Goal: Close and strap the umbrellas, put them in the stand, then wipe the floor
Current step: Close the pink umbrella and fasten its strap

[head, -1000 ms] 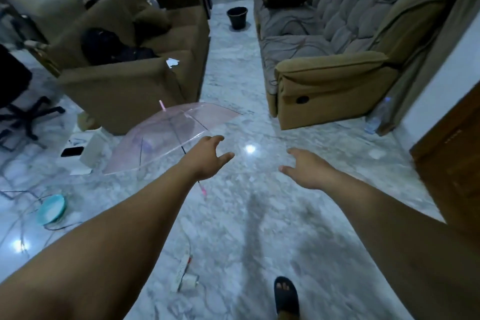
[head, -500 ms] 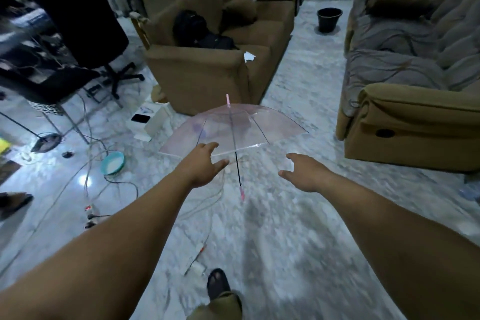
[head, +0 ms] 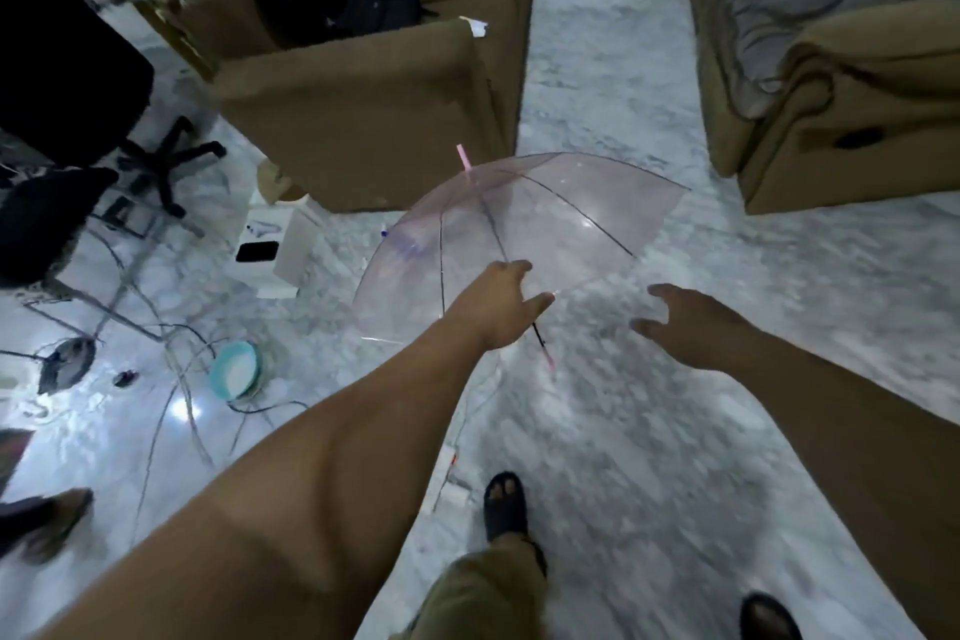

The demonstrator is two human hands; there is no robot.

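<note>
Reach at frame centre with left hand [head: 498, 309] and right hand [head: 693, 322], both spread and empty; better grip open umbrella [head: 524, 234] by shaft, not canopy.

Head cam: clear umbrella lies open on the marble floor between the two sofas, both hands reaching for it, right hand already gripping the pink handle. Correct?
Not quite. In the head view the right hand grips nothing: its fingers are spread, off to the side of the pink handle. The rest holds: the clear umbrella lies open on the marble floor between the sofas, and the left hand reaches for it too.
</note>
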